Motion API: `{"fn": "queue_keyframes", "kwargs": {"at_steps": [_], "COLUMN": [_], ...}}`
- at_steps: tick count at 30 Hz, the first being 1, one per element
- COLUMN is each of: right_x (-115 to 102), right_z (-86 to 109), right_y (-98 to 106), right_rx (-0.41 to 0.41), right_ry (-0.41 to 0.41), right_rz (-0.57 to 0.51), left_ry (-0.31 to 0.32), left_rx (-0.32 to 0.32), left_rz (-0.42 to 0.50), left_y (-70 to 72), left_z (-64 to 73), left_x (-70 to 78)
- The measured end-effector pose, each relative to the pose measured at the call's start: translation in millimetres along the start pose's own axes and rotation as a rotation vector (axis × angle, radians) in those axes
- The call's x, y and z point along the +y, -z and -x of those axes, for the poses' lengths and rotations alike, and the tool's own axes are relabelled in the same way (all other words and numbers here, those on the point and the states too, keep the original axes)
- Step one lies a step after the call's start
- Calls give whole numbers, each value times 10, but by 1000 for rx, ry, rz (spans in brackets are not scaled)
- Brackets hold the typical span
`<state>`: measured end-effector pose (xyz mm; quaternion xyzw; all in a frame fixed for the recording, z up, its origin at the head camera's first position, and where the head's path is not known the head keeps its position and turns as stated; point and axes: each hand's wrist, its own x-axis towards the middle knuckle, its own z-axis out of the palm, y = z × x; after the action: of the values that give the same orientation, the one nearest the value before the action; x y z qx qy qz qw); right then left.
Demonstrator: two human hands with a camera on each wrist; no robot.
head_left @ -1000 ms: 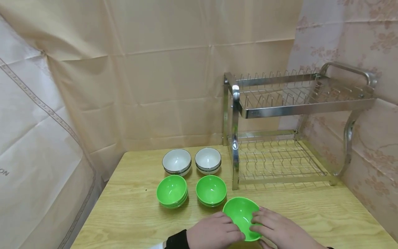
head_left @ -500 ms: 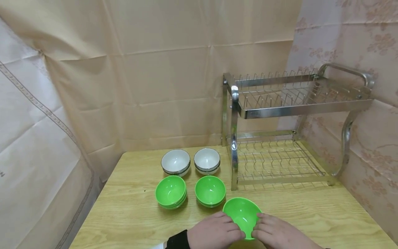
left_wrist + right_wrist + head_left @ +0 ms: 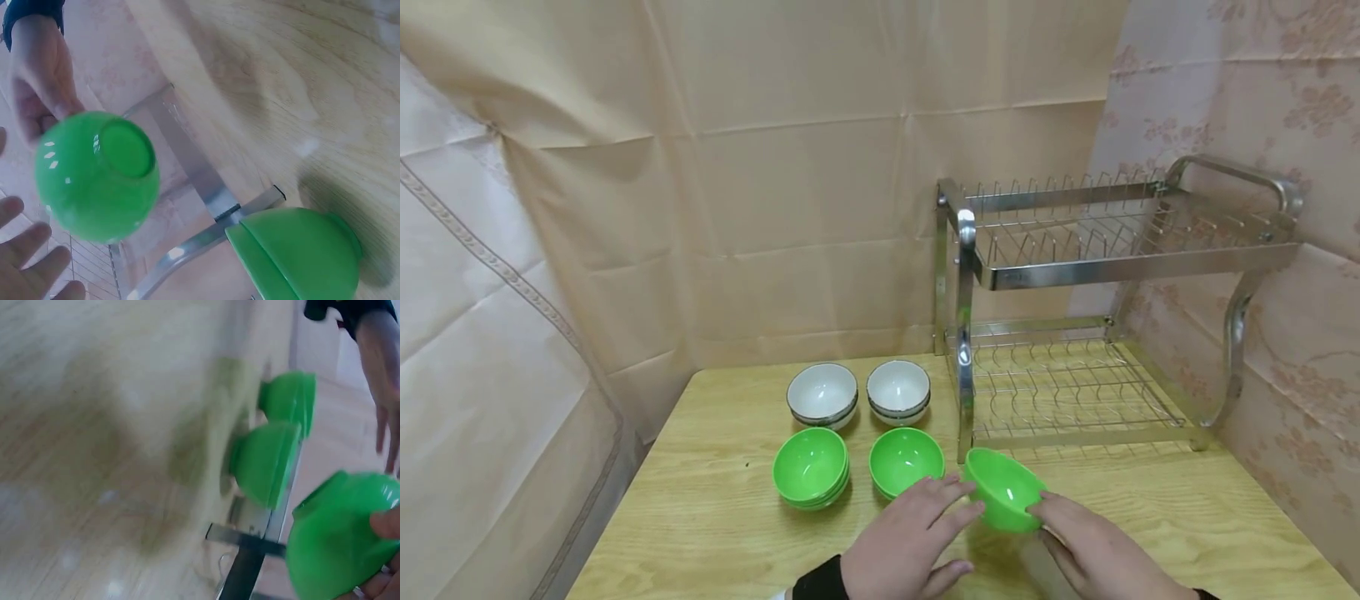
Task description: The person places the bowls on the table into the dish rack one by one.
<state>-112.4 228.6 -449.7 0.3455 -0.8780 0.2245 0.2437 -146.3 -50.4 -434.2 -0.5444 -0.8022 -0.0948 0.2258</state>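
In the head view my right hand (image 3: 1093, 546) pinches the right rim of a green bowl (image 3: 1000, 500), thumb below and fingers over the edge. The bowl is raised off the table and tilted; its round foot shows in the left wrist view. My left hand (image 3: 910, 533) hovers to its left with fingers spread and extended. The left fingers (image 3: 34, 256) are apart from the bowl in the left wrist view. Behind the left hand stands a stack of green bowls (image 3: 906, 458), its lower front partly hidden. Another stack of green bowls (image 3: 811, 467) stands to its left.
Two stacks of white bowls (image 3: 822, 392) with dark rims stand behind the green ones. A two-tier metal dish rack (image 3: 1090, 271) occupies the back right of the wooden table (image 3: 700, 517). Cloth (image 3: 797, 183) hangs behind the table.
The green bowl has risen off the table, moving away and slightly right with my right hand. My left hand has let go of its rim and spread its fingers.
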Motion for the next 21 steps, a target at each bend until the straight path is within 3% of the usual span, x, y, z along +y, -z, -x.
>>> {"fn": "queue_keyframes", "kwargs": {"at_steps": [4, 7, 12, 21], "right_x": [127, 354, 813, 1688], "right_z": [-86, -155, -201, -316], "right_y": [188, 304, 463, 694], "right_rx": [-105, -128, -88, -35], "right_ry": [-421, -636, -745, -860], "right_rz": [-116, -243, -374, -372], "left_ry": [44, 44, 29, 29], "left_rx": [-14, -38, -84, -197], "left_rz": [-16, -24, -78, -46], "left_y": [-21, -50, -113, -186], "left_z": [62, 100, 135, 71], "left_x": [-5, 12, 31, 53]}}
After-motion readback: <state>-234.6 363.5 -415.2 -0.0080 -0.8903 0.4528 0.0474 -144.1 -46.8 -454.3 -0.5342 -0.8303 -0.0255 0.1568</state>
